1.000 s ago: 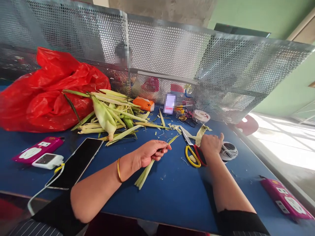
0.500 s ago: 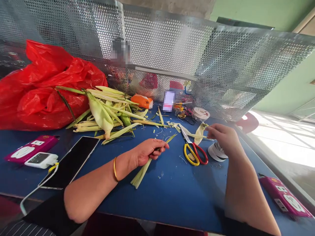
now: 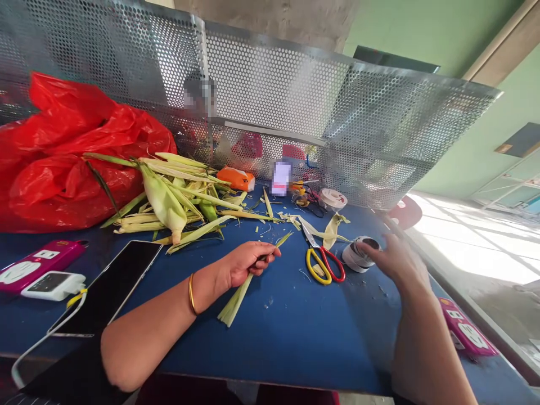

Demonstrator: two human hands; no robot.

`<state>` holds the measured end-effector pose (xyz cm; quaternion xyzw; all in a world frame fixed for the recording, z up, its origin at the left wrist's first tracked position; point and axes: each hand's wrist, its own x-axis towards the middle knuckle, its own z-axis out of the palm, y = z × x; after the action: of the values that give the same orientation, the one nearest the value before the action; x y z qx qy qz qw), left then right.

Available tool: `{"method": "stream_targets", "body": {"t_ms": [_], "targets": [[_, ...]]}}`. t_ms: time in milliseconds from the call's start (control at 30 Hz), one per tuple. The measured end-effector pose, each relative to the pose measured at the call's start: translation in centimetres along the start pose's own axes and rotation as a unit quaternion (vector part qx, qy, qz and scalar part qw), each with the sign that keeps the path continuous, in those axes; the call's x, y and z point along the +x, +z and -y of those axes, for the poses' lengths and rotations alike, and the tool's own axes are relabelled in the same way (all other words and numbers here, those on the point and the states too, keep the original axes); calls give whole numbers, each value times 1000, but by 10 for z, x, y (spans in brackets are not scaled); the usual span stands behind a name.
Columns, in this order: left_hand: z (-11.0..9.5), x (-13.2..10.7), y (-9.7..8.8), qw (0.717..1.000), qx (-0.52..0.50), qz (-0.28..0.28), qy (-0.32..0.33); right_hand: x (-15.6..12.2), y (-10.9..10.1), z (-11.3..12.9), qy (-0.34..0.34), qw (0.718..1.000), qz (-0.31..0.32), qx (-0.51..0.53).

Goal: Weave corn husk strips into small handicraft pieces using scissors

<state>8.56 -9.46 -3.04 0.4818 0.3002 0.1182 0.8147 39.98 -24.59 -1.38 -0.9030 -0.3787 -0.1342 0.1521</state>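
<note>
Across the blue table [image 3: 304, 343], as the head camera shows, the left hand [image 3: 248, 261] holds husk strips [image 3: 234, 301] in curled fingers. Right of the scissors [image 3: 316, 246], the right hand [image 3: 403, 264] is beside a white roll [image 3: 355, 260]; its fingers blur, their spread impossible to tell.

The right hand [image 3: 400, 264] had come away from the pale husk scrap [image 3: 332, 229]; the white roll [image 3: 353, 261] now stood by its blurred thumb, contact unclear. The red scissor handle [image 3: 341, 269], partly hidden by that hand a second earlier, lay exposed to its left
</note>
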Motion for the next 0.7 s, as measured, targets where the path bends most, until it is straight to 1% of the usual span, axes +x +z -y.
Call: {"method": "stream_targets", "body": {"t_ms": [33,100,200,267,400,467,533,633,700], "targets": [[1,1,-1,1000,2,3,2,-2,4,0,22,999,39,-21],[2,2,-2,1000,5,11,4,-6,9,3,40,996,74,-33],[1,3,-2,1000,1,4,4,-5,12,0,19,997,69,4],[0,1,-1,1000,1,-7,6,2,9,-11,-2,996,77,44],[-2,-1,2,1000,3,-11,9,16,-6,-39,-55,988,107,98],[-1,-1,3,1000,0,-6,7,18,-17,-46,-76,982,118,124],[0,-1,3,1000,-2,-1,9,16,-29,-48,-97,970,143,173],[1,1,1,1000,-4,2,12,9,-44,-45,-119,941,182,258],[2,1,0,1000,-7,1,12,7,-51,-45,-126,927,205,289]]}}
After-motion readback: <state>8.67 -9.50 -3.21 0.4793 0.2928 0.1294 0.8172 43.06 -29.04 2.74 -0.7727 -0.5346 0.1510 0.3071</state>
